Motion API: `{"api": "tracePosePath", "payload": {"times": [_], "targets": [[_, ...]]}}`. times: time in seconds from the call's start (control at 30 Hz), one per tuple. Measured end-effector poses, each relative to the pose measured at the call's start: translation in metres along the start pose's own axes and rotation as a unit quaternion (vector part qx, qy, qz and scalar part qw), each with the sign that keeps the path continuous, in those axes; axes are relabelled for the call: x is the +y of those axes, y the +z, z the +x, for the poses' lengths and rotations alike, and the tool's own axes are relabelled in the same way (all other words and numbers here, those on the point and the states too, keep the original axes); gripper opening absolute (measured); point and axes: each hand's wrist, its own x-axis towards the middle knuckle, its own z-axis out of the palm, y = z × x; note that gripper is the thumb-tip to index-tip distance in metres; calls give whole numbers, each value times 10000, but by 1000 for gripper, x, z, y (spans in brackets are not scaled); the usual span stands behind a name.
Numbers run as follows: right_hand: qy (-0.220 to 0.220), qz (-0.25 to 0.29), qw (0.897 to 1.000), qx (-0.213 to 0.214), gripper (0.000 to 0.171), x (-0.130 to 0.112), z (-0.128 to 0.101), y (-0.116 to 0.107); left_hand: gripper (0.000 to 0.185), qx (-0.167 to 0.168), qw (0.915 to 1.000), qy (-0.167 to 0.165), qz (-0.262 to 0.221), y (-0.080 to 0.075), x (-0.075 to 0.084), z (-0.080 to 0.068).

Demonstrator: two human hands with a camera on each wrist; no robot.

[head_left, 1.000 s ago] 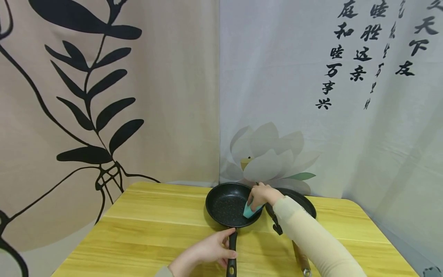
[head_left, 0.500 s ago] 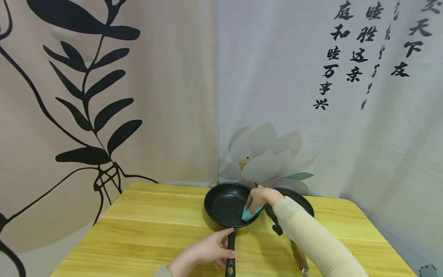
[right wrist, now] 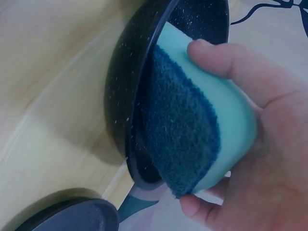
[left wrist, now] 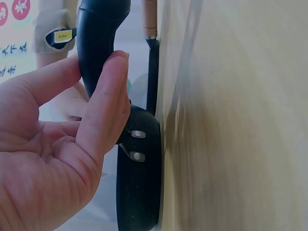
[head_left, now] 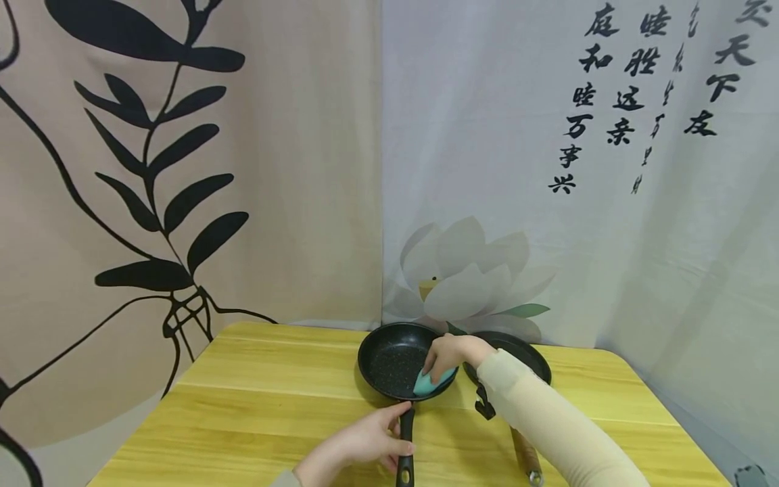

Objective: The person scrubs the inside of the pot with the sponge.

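A black speckled frying pan sits on the yellow wooden table. My left hand grips the pan's black handle, thumb and fingers curled round the handle. My right hand holds a teal sponge with a dark blue scouring side, pressed against the inside of the pan near its right rim.
A second black pan lies just right of the first, under my right forearm, with a wooden handle pointing toward me. Printed cloth backdrops hang close behind the table. The table's left half is bare wood.
My right hand has slid the sponge left and toward me across the pan's inside. The left hand stays on the handle.
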Motion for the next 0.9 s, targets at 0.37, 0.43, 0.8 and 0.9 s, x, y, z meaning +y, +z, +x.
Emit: {"api": "tracePosePath", "payload": {"times": [0.37,0.43,0.8,0.9], "targets": [[-322,97,9994,-75,26,-12,7,4,74,-72,9999,61,-63,-1,0,0],[-405,129,9991,-66,28,-15,7,4,74,-54,9999,77,-77,-1,0,0],[-761,186,9969,46,36,-26,15,8,74,-72,9999,98,-109,0,-1,-1],[-822,228,9963,66,37,-28,17,11,73,-97,9999,67,-108,1,-1,-1]]}}
